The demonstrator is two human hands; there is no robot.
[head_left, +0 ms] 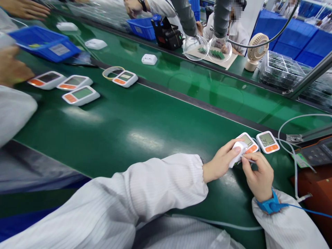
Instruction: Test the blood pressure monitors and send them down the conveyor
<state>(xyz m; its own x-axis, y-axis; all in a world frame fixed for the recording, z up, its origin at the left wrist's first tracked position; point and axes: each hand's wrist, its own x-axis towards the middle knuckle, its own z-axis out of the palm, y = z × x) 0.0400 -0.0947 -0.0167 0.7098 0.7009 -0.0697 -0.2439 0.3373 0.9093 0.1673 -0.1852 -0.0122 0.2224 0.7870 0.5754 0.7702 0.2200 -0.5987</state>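
My left hand (220, 160) grips a small white monitor (237, 154), tilted on its edge so its screen is hidden. Close against it, my right hand (259, 174) has thumb and forefinger pinched at the monitor's side. They seem to hold the end of a thin pale tube (251, 160), mostly covered by the fingers. Just behind my hands lies a white monitor with orange buttons (251, 148), partly hidden. Beside it on the right, a matching monitor (268, 142) shows digits on its lit screen. A blue wrist strap (271, 204) with a cord is on my right wrist.
Several monitors (81, 95) lie at the left, near another person's blurred hand (12, 67) and a blue bin (46, 43). A tape roll (110, 72) touches one monitor. White units sit on the green belt (181, 77) beyond. Tubing (295, 166) loops by an orange-brown box (315, 186) at right.
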